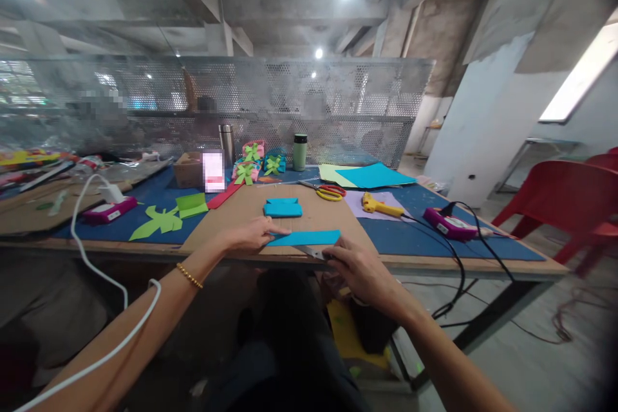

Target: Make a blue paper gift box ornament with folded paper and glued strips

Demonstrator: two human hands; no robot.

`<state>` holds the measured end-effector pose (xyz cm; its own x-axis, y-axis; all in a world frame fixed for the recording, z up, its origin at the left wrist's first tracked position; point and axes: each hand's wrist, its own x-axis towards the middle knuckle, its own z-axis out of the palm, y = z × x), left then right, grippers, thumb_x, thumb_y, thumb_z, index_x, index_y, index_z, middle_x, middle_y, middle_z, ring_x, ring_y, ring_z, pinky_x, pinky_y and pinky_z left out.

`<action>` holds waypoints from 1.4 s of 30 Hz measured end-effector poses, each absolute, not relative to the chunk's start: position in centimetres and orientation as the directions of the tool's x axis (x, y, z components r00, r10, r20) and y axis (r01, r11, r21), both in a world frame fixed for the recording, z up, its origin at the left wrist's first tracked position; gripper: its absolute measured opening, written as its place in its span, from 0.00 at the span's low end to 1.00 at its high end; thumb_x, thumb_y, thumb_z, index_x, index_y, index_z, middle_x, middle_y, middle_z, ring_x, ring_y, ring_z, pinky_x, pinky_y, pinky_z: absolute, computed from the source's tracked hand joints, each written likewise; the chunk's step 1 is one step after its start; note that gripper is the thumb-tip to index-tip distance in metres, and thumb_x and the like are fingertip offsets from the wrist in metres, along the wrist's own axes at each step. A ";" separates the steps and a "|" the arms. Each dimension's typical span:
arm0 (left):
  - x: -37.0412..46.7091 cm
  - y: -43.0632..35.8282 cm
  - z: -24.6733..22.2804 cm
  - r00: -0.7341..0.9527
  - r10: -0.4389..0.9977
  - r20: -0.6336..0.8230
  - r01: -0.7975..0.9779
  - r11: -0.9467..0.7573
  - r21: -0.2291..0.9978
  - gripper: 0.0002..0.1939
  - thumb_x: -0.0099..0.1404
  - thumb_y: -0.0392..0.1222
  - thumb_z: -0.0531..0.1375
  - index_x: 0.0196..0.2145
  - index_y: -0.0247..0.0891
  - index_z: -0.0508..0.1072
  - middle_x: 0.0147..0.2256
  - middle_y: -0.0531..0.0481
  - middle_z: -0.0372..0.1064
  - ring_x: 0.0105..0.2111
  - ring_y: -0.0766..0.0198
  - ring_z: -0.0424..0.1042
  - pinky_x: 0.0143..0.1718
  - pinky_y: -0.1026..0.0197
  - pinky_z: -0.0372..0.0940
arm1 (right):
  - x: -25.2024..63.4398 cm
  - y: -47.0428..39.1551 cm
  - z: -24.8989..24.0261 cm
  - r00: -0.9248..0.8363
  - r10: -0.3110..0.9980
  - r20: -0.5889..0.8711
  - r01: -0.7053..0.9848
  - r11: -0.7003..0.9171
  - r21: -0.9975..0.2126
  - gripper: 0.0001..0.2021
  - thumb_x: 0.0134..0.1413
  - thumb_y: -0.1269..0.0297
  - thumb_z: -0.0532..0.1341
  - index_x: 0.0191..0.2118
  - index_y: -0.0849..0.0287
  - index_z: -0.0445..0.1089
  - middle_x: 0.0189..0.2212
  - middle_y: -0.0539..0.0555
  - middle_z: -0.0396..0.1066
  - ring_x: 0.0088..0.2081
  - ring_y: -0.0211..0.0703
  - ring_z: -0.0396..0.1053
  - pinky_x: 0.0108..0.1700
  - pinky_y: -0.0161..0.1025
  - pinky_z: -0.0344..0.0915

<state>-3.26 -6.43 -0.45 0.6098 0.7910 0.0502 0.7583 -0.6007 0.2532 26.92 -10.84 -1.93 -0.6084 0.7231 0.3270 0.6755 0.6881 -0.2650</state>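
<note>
A long strip of blue paper (309, 238) lies near the front edge of the cardboard sheet (232, 209). My left hand (252, 234) holds down its left end, the index finger stretched along the paper and the other fingers curled. A small metal blade (309, 251) juts out of my right hand (356, 264) along the strip's near edge. Its handle is hidden by the closed fingers, so I cannot tell whether it is a knife or scissors. My right fingers also meet the strip's right end. Just beyond the strip sits a folded blue paper box (282, 207).
Scissors (331, 192) and a yellow glue gun (381, 206) lie to the right, with a corded purple power strip (449, 224) farther over. Green paper leaves (159, 222) lie left. A phone (213, 172) and a green bottle (300, 153) stand behind. A white cable (77, 219) hangs over the left edge.
</note>
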 end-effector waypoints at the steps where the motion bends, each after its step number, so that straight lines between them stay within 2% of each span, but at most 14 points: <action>1: -3.3 -6.4 -0.5 0.611 0.790 0.050 0.758 -0.602 0.251 0.23 0.73 0.44 0.48 0.62 0.50 0.68 0.49 0.45 0.73 0.46 0.57 0.67 0.51 0.57 0.60 | 26.7 -10.8 -1.8 -0.606 0.725 0.327 0.679 0.686 -0.261 0.12 0.66 0.71 0.55 0.48 0.59 0.75 0.42 0.58 0.69 0.43 0.45 0.69 0.46 0.40 0.64; 11: -3.6 -5.9 -0.9 0.625 0.779 0.042 0.745 -0.612 0.264 0.23 0.74 0.45 0.47 0.63 0.51 0.66 0.47 0.45 0.71 0.45 0.57 0.66 0.52 0.56 0.59 | 24.8 -11.1 -1.4 -0.615 0.732 0.292 0.707 0.677 -0.207 0.11 0.66 0.71 0.55 0.46 0.59 0.75 0.41 0.57 0.68 0.39 0.43 0.69 0.42 0.38 0.63; 16: -3.5 -6.1 -0.3 0.621 0.784 -0.015 0.754 -0.592 0.286 0.24 0.73 0.41 0.47 0.63 0.51 0.66 0.53 0.43 0.69 0.49 0.55 0.65 0.54 0.55 0.57 | 24.5 -11.1 -1.2 -0.610 0.741 0.282 0.710 0.669 -0.222 0.11 0.66 0.71 0.56 0.48 0.58 0.75 0.41 0.57 0.68 0.39 0.44 0.69 0.42 0.38 0.62; 20: -3.8 -5.5 0.3 0.665 0.745 -0.061 0.714 -0.609 0.347 0.25 0.71 0.37 0.49 0.63 0.48 0.66 0.56 0.45 0.69 0.49 0.58 0.66 0.53 0.59 0.59 | 23.2 -10.5 -1.5 -0.627 0.721 0.296 0.689 0.690 -0.220 0.11 0.66 0.70 0.56 0.46 0.58 0.75 0.43 0.57 0.69 0.40 0.42 0.69 0.41 0.37 0.61; 25: -4.3 -4.9 0.7 0.717 0.692 -0.087 0.668 -0.645 0.373 0.28 0.69 0.34 0.50 0.64 0.46 0.65 0.55 0.47 0.71 0.49 0.59 0.68 0.52 0.60 0.60 | 23.0 -10.5 -1.8 -0.636 0.715 0.291 0.687 0.696 -0.208 0.12 0.66 0.70 0.55 0.46 0.59 0.75 0.42 0.57 0.68 0.39 0.42 0.69 0.40 0.36 0.61; 30: -4.0 -5.2 0.9 0.715 0.695 -0.076 0.662 -0.638 0.393 0.31 0.67 0.34 0.49 0.68 0.45 0.58 0.65 0.48 0.61 0.59 0.57 0.63 0.58 0.58 0.58 | 22.8 -10.4 -1.7 -0.632 0.714 0.301 0.685 0.696 -0.214 0.11 0.66 0.70 0.56 0.47 0.58 0.75 0.43 0.57 0.69 0.40 0.42 0.69 0.41 0.37 0.61; 33: -3.7 -5.5 1.1 0.711 0.699 -0.068 0.659 -0.630 0.410 0.33 0.66 0.33 0.49 0.68 0.44 0.56 0.64 0.47 0.62 0.60 0.57 0.63 0.57 0.59 0.59 | 22.3 -10.3 -1.8 -0.635 0.708 0.308 0.681 0.702 -0.209 0.11 0.66 0.70 0.56 0.46 0.58 0.75 0.42 0.56 0.69 0.40 0.42 0.69 0.41 0.37 0.61; 36: -3.7 -5.5 1.2 0.711 0.700 -0.067 0.659 -0.630 0.410 0.32 0.65 0.32 0.48 0.67 0.42 0.59 0.65 0.46 0.61 0.61 0.58 0.62 0.59 0.59 0.58 | 22.3 -10.4 -1.8 -0.648 0.698 0.306 0.671 0.713 -0.203 0.10 0.65 0.70 0.56 0.45 0.58 0.75 0.42 0.56 0.69 0.39 0.42 0.69 0.40 0.37 0.60; 39: -3.6 -5.3 1.3 0.709 0.701 -0.078 0.668 -0.633 0.391 0.29 0.67 0.35 0.48 0.65 0.42 0.61 0.65 0.46 0.61 0.62 0.57 0.61 0.60 0.59 0.56 | 22.6 -10.6 -1.7 -0.659 0.690 0.298 0.662 0.721 -0.205 0.10 0.65 0.71 0.56 0.44 0.58 0.75 0.41 0.56 0.69 0.38 0.41 0.68 0.39 0.36 0.59; 42: -3.4 -4.8 1.5 0.666 0.737 -0.115 0.721 -0.597 0.351 0.28 0.68 0.41 0.51 0.65 0.39 0.62 0.63 0.44 0.64 0.60 0.55 0.64 0.57 0.58 0.59 | 22.4 -10.6 -1.6 -0.658 0.694 0.293 0.664 0.718 -0.211 0.10 0.65 0.70 0.56 0.45 0.58 0.75 0.41 0.56 0.69 0.39 0.42 0.69 0.40 0.36 0.59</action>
